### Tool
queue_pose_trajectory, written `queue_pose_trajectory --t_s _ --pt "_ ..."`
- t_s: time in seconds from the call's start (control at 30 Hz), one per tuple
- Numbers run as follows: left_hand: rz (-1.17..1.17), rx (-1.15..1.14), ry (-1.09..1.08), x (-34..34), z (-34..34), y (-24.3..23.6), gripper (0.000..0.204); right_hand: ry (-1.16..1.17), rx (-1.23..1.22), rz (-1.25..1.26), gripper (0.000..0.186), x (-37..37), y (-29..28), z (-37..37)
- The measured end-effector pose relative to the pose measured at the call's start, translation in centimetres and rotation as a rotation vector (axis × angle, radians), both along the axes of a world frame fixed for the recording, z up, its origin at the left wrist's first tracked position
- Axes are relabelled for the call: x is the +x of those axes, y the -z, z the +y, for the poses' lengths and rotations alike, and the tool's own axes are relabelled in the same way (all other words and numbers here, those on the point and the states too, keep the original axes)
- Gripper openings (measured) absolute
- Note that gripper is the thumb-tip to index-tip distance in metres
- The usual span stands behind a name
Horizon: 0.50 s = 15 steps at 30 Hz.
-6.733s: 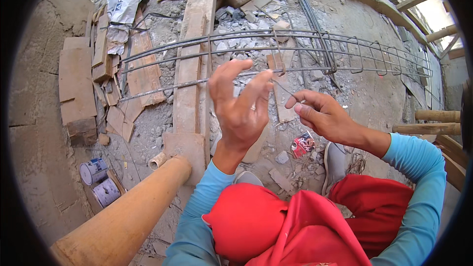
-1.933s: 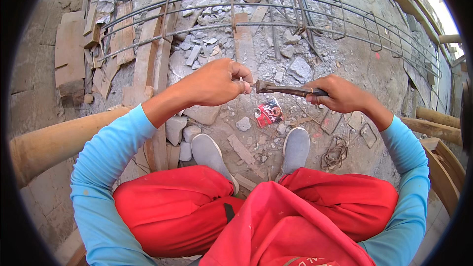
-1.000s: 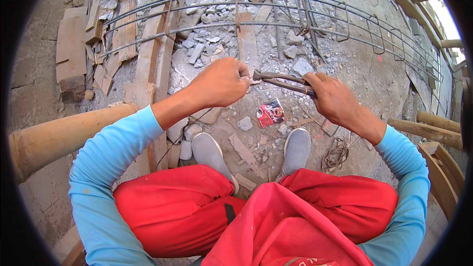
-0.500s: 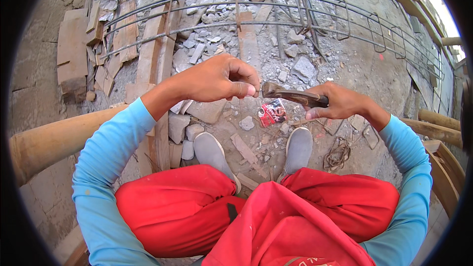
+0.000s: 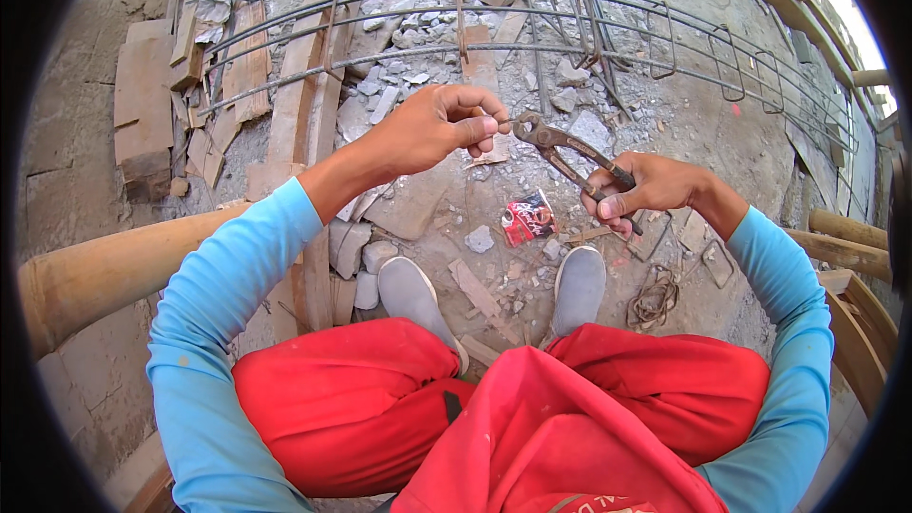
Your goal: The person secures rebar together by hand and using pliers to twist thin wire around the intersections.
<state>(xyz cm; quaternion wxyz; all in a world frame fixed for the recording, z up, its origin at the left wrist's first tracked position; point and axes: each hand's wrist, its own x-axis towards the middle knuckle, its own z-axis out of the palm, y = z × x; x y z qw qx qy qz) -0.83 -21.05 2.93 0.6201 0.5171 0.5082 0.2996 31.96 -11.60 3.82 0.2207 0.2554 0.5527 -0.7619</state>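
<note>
My right hand (image 5: 646, 192) is closed round the handles of dark metal pincers (image 5: 570, 147), which point left and away from me, their handles spread a little. At the pincers' head, a short thin wire (image 5: 506, 122) bridges the small gap to my left hand (image 5: 442, 128). The thumb and forefinger of that hand are pinched on the wire; most of it is hidden in the fingers. Whether the jaws bite on the wire is too small to tell. Both hands are in the air above the rubble-strewn ground, between my knees and the rebar cage.
A long rebar cage (image 5: 408, 64) with stirrups spans the far side. Timber planks (image 5: 302, 123) and broken concrete (image 5: 589, 131) lie about. A red packet (image 5: 529, 218) and a coil of wire (image 5: 653, 299) are near my feet. Bamboo poles (image 5: 133, 261) flank me.
The pincers have turned so that their jaws point up and left, with their handles now spread. My left hand has risen slightly, and my right hand has shifted a little.
</note>
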Motion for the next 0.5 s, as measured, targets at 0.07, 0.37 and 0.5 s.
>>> queue_pose_trajectory --t_s 0.07,0.37,0.5 --pt "0.085 0.006 0.043 0.0 0.3 -0.8 0.016 0.03 -0.233 0.058 0.028 0.6 1.0 0.3" --pt "0.554 0.322 0.109 0.8 -0.6 -2.5 0.019 -0.169 0.633 -0.089 0.048 -0.9 -2.9 1.1" --pt "0.518 0.304 0.061 0.6 -0.4 -2.9 0.025 -0.273 0.778 0.005 0.071 -0.5 -2.6 1.1"
